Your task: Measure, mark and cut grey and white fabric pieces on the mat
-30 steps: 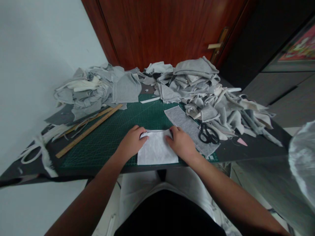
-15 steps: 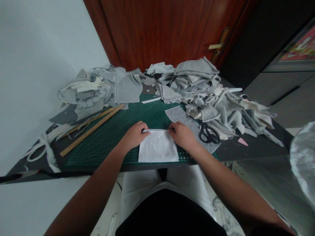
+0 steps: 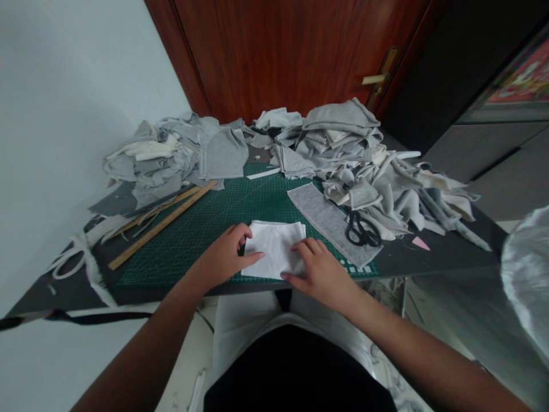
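A folded white piece of fabric (image 3: 274, 252) lies near the front edge of the green cutting mat (image 3: 180, 246). At its left side is my left hand (image 3: 229, 254), thumb over the cloth and fingers curved apart from it. My right hand (image 3: 319, 269) rests on the right part of the cloth, fingers spread and slightly bent. Neither hand is closed round anything. Just right of the cloth lies a grey fabric strip (image 3: 319, 217), with black-handled scissors (image 3: 362, 230) partly over it.
Heaps of grey fabric pieces stand at the back left (image 3: 158, 154) and right (image 3: 343, 137). A wooden ruler (image 3: 163, 226) lies slanted on the left, near white strips (image 3: 88, 269). A pink scrap (image 3: 421, 244) is at the right. Behind the table is a brown door (image 3: 278, 51).
Both hands have let go of the cloth's far edge and come nearer to me, fingers opening. The right hand now lies on the cloth, which sits flatter.
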